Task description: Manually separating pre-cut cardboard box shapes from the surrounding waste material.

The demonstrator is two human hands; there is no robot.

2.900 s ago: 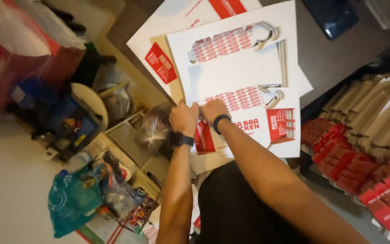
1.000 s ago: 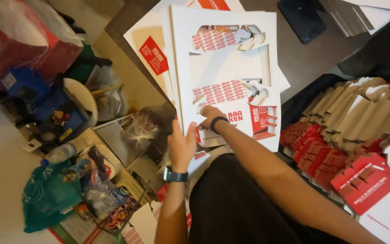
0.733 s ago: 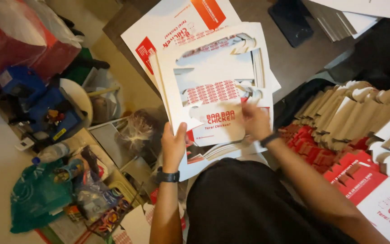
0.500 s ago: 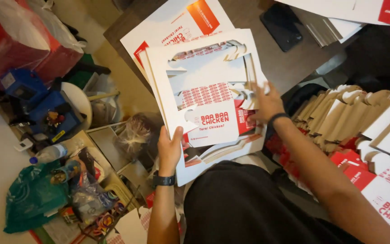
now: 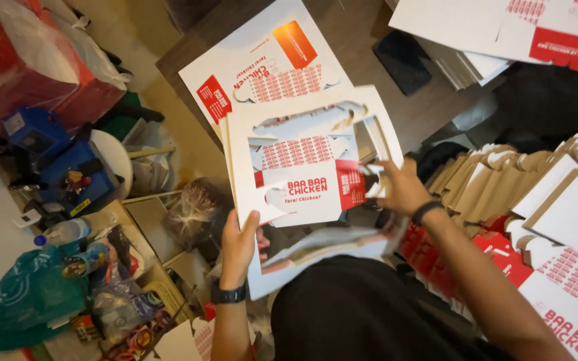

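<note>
White die-cut cardboard sheet (image 5: 302, 167) with red printed panels is held up over the person's lap, tilted, one sheet in two hands. Its middle is partly punched out, leaving open windows near the top edge and a box blank hanging loose inside the frame. Under it lie more sheets of the same kind; how many I cannot count, though at least two edges show below the lower rim. One further white printed sheet with an orange patch (image 5: 269, 67) lies flat on the dark brown wooden table (image 5: 356, 33), just behind the held one.

One left hand (image 5: 237, 244), with a black wristband, is clenched on the lower left edge of the sheet, thumb on the face and fingers behind. One right hand (image 5: 399, 190), also with a dark band at the wrist, presses against the right side of the sheet with fingers spread and curled at the cut-out; whether it pinches the card or only pushes it I cannot tell.

To the right stands a long row of folded brown and white cardboard boxes (image 5: 503, 180), too many to count, with red ones beneath. On the pale floor to the left sit one green plastic bag (image 5: 31, 301), one blue device (image 5: 68, 164) and one red bag (image 5: 28, 73)
</note>
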